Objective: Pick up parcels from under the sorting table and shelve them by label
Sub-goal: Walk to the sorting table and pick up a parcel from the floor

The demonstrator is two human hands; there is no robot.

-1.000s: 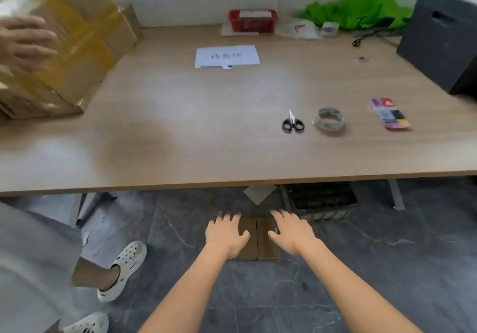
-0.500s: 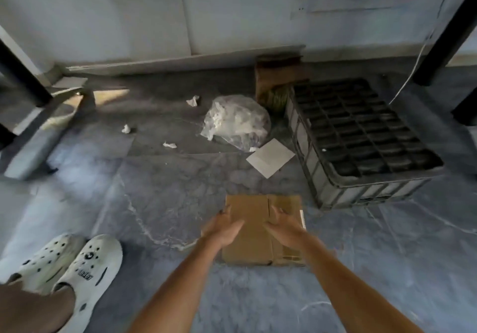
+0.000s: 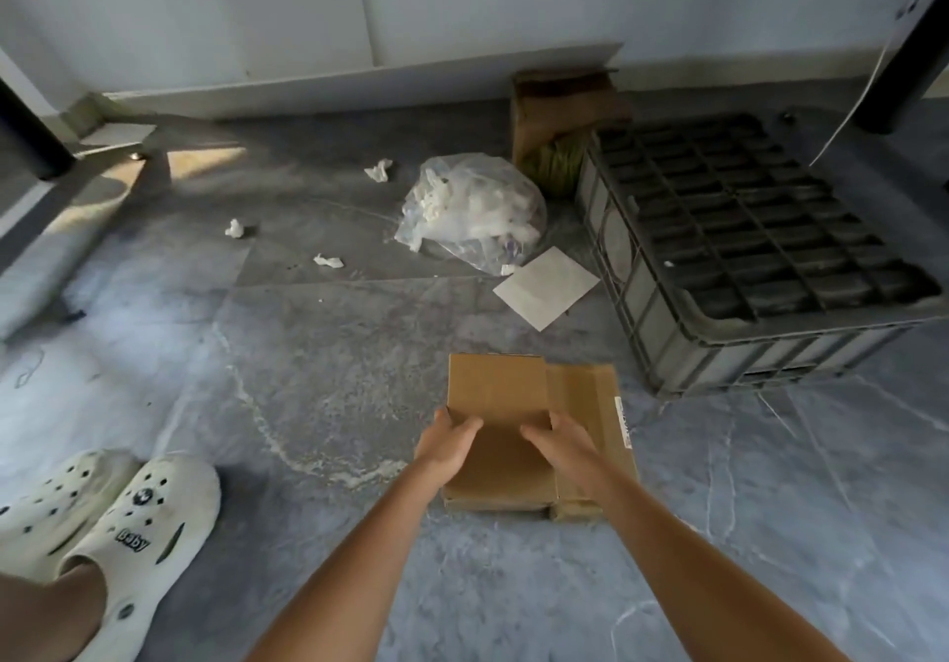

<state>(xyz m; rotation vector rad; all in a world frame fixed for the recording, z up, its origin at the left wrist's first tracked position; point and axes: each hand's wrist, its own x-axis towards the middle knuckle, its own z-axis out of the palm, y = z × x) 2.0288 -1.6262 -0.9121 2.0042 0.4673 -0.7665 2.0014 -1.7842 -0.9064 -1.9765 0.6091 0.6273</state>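
Note:
Two flat brown cardboard parcels lie side by side on the grey floor under the table. My left hand (image 3: 447,438) clasps the left edge of the left parcel (image 3: 495,394), thumb on top. My right hand (image 3: 562,443) rests on its right edge, fingers curled at the seam with the right parcel (image 3: 590,394). The right parcel carries a narrow white label strip (image 3: 623,420) along its right side; the print is too small to read.
A grey plastic crate (image 3: 667,348) stands just right of the parcels. Behind are a white sheet (image 3: 545,287), a clear plastic bag (image 3: 472,209), an open carton (image 3: 560,111) and paper scraps. Another person's white clogs (image 3: 138,523) are at the left. Black table legs (image 3: 25,137) stand at the sides.
My view dropped from the tabletop to the floor under the table. Both hands went from hovering over the parcels to closing on the left parcel's edges.

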